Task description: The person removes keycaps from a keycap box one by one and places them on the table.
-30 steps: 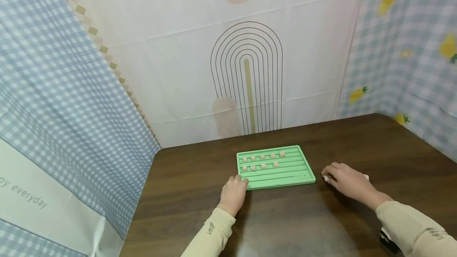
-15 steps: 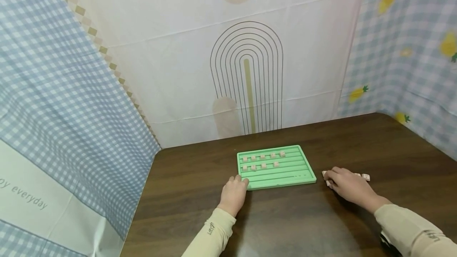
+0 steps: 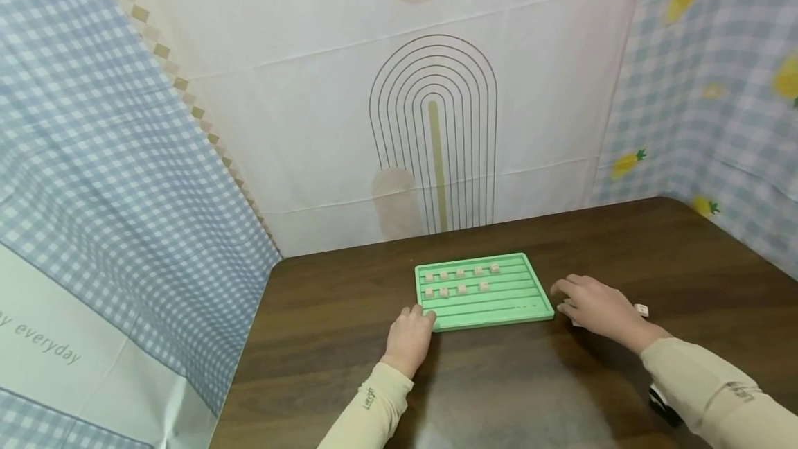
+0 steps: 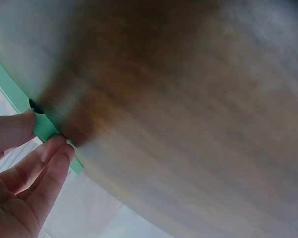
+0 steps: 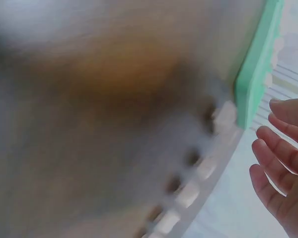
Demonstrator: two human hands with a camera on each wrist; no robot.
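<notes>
A light-green rectangular tray with raised ridges (image 3: 499,303) lies flat on a dark brown wood-grain table (image 3: 486,380), between a person's two hands. Nine small pale cubes sit toward its left side in two rows: five in the back row (image 3: 460,273) and four in the row in front (image 3: 461,289).

The left hand (image 3: 408,340) pinches the tray's near left corner, thumb on one side of the edge and fingers on the other. The right hand (image 3: 595,305) hovers just beyond the tray's right edge, its fingers loosely bent and spread; nothing shows between them. Beneath and beside it, more loose pale cubes (image 5: 187,195) rest on the table in a rough line, blurred in the right wrist view, the first near the tray.

Both arms wear cream long sleeves (image 3: 704,386) with dark lettering; a black item (image 3: 663,407) at the right cuff is too obscured to identify. Behind the table hangs a white cloth printed with thin-lined arches (image 3: 464,158), flanked by blue-and-white checked cloth (image 3: 149,172), the right side dotted with yellow fruit.
</notes>
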